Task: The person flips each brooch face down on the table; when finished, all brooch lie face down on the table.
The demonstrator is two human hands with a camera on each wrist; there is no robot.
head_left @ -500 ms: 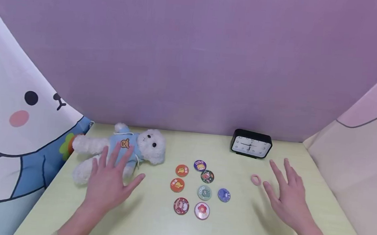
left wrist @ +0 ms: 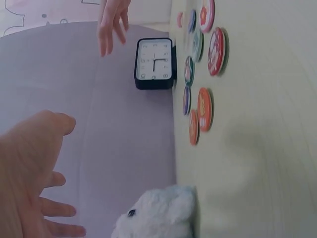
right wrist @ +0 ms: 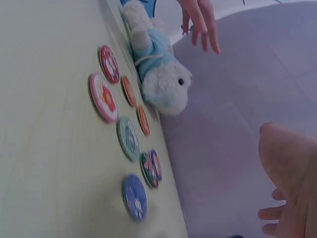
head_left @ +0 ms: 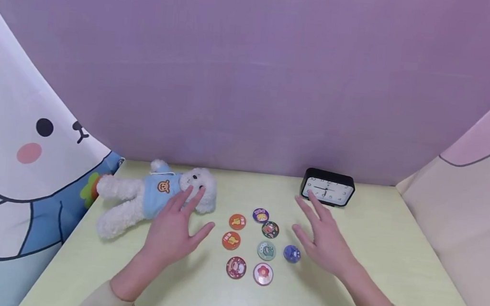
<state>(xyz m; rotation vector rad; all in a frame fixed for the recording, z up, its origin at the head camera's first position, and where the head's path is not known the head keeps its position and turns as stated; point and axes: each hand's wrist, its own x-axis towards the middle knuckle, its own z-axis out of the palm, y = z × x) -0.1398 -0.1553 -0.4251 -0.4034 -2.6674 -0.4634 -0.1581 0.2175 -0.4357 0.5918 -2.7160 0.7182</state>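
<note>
My left hand [head_left: 171, 236] hovers over the table with its fingers spread, holding nothing. It overlaps the plush toy [head_left: 164, 194], a white fluffy animal in a blue hoodie lying on its side. On the other side, my right hand [head_left: 328, 241] is also raised with fingers apart and nothing in it. Between the hands lie several round badges, among them a flower badge [head_left: 263, 274], a green badge [head_left: 266, 250] and two orange badges [head_left: 231, 241]. A blue badge [head_left: 292, 253] lies closest to my right hand. A small pink ring [left wrist: 180, 19] shows in the left wrist view; my right hand hides it in the head view.
A black alarm clock [head_left: 327, 187] stands at the back right of the pale table [head_left: 408, 271], just beyond my right fingertips. Purple cloth [head_left: 251, 76] hangs behind the table, and printed cartoon cloth [head_left: 6, 168] covers the left side.
Both hands have moved inward, the left one to the right and the right one to the left, over the spot of the pink ring. The objects on the table stay in place.
</note>
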